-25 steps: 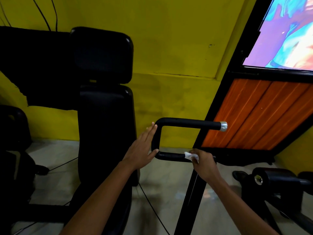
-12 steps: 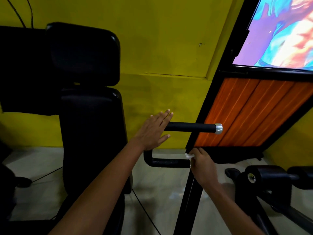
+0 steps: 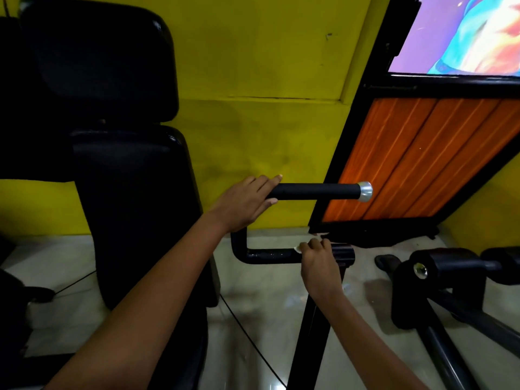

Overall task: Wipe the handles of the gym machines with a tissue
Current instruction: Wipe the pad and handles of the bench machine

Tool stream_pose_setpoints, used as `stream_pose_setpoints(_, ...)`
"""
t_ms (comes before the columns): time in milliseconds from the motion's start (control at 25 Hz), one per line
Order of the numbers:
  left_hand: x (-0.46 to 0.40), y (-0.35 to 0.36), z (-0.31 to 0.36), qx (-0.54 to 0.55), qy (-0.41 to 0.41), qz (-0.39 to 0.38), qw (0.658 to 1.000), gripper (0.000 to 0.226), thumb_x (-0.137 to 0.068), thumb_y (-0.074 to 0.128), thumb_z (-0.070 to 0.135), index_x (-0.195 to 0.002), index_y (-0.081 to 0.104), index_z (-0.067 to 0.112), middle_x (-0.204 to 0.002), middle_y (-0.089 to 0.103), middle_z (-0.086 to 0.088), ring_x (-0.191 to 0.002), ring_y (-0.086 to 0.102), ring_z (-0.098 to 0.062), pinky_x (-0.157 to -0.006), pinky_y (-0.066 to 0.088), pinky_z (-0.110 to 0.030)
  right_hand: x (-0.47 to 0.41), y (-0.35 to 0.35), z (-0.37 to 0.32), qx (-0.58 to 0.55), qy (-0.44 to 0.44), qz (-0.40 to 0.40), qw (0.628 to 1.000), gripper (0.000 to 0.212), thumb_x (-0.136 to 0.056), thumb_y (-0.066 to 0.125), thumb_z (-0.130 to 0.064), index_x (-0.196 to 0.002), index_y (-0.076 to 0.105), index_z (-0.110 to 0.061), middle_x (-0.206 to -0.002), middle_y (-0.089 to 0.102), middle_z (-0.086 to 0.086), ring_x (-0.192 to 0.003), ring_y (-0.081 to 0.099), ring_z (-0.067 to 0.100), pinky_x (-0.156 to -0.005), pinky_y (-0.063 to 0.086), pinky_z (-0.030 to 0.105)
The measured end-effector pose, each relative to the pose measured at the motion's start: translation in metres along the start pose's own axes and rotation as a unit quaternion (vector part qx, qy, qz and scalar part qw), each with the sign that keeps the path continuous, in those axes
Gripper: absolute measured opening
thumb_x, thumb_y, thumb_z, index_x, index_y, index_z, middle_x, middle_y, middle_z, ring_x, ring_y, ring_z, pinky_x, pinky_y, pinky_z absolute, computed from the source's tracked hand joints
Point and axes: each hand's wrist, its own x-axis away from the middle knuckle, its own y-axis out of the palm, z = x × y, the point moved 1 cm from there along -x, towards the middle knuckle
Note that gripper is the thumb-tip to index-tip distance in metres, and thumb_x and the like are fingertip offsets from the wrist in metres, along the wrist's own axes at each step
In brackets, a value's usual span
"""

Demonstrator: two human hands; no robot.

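A black U-shaped machine handle stands in front of me: its upper grip bar (image 3: 315, 191) ends in a silver cap (image 3: 365, 191), and its lower bar (image 3: 270, 256) runs to a black clamp on the upright post. My left hand (image 3: 244, 202) rests on the inner end of the upper bar, fingers over the top and thumb below. My right hand (image 3: 318, 258) wraps round the lower bar by the clamp. A white tissue (image 3: 297, 249) peeks out at its fingers, pressed against the bar. Most of the tissue is hidden.
A black padded seat back (image 3: 132, 215) with headrest (image 3: 95, 60) stands to the left. A black upright post (image 3: 309, 342) rises below my right hand. Another black machine arm (image 3: 439, 274) lies on the right. Behind are a yellow wall and an orange slatted panel (image 3: 422, 161). Cables cross the tiled floor.
My left hand has moved from the handle's bend up onto the upper bar and settled on it. My right hand with the tissue has slid right along the lower bar toward the clamp.
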Motion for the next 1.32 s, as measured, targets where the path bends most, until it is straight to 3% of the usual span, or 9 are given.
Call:
stream_pose_setpoints(160,0.004,-0.003,-0.005,0.025,0.002,-0.005,1.000,0.061,-0.099,0.016,0.047,-0.149,0.027,0.013,-0.118,0.054,-0.008,-0.094,0.051,-0.024,-0.073,0.050,-0.042,-0.004,0.002,0.002,0.008,-0.009,-0.010,1.000,0.029,-0.078,0.059,0.007,-0.105,0.064,-0.003,-0.102,0.061,0.015,-0.101,0.050,0.033,-0.073,0.051,0.041)
stream_pose_setpoints(360,0.022,-0.009,-0.018,0.066,-0.021,-0.002,0.998,0.055,-0.101,0.027,0.043,-0.153,0.014,0.027,-0.125,0.049,-0.005,-0.101,0.049,-0.022,-0.077,0.047,-0.035,-0.005,0.008,-0.001,-0.009,0.016,0.033,0.999,0.020,-0.062,0.075,0.007,-0.078,0.068,-0.004,-0.077,0.062,0.013,-0.074,0.054,0.029,-0.058,0.048,0.037)
stream_pose_setpoints(560,0.025,-0.005,-0.019,0.064,-0.040,-0.006,0.997,0.055,-0.102,0.029,0.040,-0.153,0.010,0.031,-0.137,0.044,-0.007,-0.112,0.047,-0.026,-0.083,0.046,-0.036,-0.007,0.010,-0.024,-0.042,0.031,0.032,0.998,0.015,-0.067,0.072,0.005,-0.075,0.066,-0.005,-0.075,0.061,0.013,-0.074,0.053,0.030,-0.060,0.046,0.035)
stream_pose_setpoints(720,0.026,-0.004,-0.018,0.064,-0.045,-0.005,0.997,0.055,-0.102,0.029,0.040,-0.152,0.012,0.029,-0.136,0.044,-0.007,-0.111,0.049,-0.028,-0.084,0.048,-0.042,-0.005,0.009,-0.071,-0.050,-0.023,0.011,0.998,0.030,-0.044,0.087,-0.001,-0.065,0.068,-0.010,-0.065,0.062,0.007,-0.064,0.056,0.024,-0.054,0.046,0.026)
stream_pose_setpoints(840,0.026,-0.004,-0.017,0.065,-0.044,-0.002,0.997,0.054,-0.101,0.028,0.041,-0.152,0.014,0.028,-0.134,0.045,-0.008,-0.109,0.049,-0.028,-0.083,0.048,-0.042,-0.001,0.007,-0.102,-0.066,-0.068,-0.010,0.995,0.033,-0.036,0.087,0.000,-0.059,0.066,-0.011,-0.058,0.059,0.006,-0.058,0.056,0.024,-0.052,0.045,0.024)
stream_pose_setpoints(1080,0.027,-0.005,-0.014,0.059,-0.053,0.000,0.997,0.054,-0.102,0.029,0.039,-0.153,0.013,0.029,-0.133,0.045,-0.007,-0.107,0.048,-0.027,-0.080,0.045,-0.036,-0.005,0.012,-0.089,-0.040,-0.130,-0.006,0.991,0.026,-0.047,0.080,0.008,-0.068,0.068,-0.002,-0.071,0.060,0.013,-0.077,0.060,0.032,-0.048,0.048,0.029)
stream_pose_setpoints(1200,0.027,-0.007,-0.012,0.048,-0.058,-0.003,0.997,0.054,-0.102,0.029,0.039,-0.152,0.012,0.029,-0.134,0.043,-0.006,-0.106,0.048,-0.027,-0.075,0.042,-0.032,-0.007,0.005,-0.075,0.021,-0.199,0.009,0.980,0.029,-0.041,0.085,0.002,-0.065,0.070,-0.004,-0.071,0.062,0.012,-0.077,0.062,0.029,-0.051,0.050,0.028)
stream_pose_setpoints(1320,0.027,-0.009,-0.011,0.049,-0.064,-0.005,0.997,0.053,-0.102,0.029,0.039,-0.152,0.012,0.031,-0.137,0.042,-0.005,-0.108,0.047,-0.027,-0.077,0.043,-0.033,-0.009,0.002,-0.043,0.069,-0.206,0.007,0.976,0.035,-0.038,0.089,-0.004,-0.069,0.073,-0.007,-0.075,0.065,0.011,-0.079,0.063,0.026,-0.055,0.053,0.028)
